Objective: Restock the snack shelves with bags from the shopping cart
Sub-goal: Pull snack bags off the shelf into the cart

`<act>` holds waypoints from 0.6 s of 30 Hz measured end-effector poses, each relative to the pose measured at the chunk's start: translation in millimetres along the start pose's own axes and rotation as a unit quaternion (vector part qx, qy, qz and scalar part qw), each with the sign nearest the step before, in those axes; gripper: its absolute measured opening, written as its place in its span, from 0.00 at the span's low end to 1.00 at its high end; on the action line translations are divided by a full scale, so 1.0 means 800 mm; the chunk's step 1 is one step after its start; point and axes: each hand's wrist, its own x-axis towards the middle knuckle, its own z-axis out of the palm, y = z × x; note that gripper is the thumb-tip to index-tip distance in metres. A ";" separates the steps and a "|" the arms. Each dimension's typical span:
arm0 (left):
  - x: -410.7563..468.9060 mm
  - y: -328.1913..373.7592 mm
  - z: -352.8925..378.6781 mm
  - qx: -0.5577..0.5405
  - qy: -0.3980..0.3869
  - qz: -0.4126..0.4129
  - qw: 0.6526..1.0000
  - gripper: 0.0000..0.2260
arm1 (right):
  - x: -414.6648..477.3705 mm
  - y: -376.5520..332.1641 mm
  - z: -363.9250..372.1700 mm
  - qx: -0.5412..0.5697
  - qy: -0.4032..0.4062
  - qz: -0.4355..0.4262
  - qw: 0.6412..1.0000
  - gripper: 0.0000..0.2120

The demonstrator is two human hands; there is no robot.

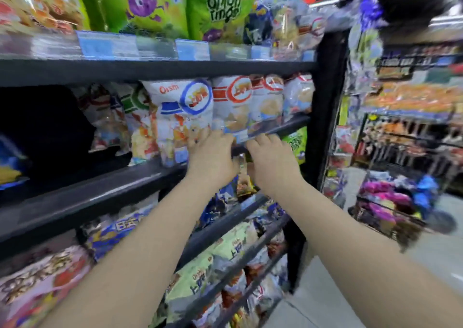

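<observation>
In the head view, the left hand (213,152) and the right hand (269,156) lie side by side, backs to the camera, at the front lip of the middle shelf (100,192), just below the white snack bags standing on that shelf. The left hand's fingertips touch the bottom edges of the blue-ringed bag (183,112) and the red-ringed bag (233,102), and the right hand's fingers bend at the lip under the red-ringed bag; whether either hand pinches a bag or only presses it cannot be told. The shopping cart (380,217), holding pink and blue bags, stands well to the right of the shelf, apart from both hands.
</observation>
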 end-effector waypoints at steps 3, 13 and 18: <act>0.007 0.085 0.042 0.000 -0.033 0.053 0.998 0.14 | -0.044 0.077 0.020 -0.026 -0.034 0.059 0.997 0.15; 0.019 0.430 0.179 -0.066 -0.098 0.208 0.971 0.13 | -0.214 0.388 0.059 -0.087 -0.129 0.207 0.966 0.14; 0.005 0.608 0.245 -0.098 -0.156 0.263 0.947 0.14 | -0.311 0.530 0.080 -0.127 -0.192 0.268 0.935 0.14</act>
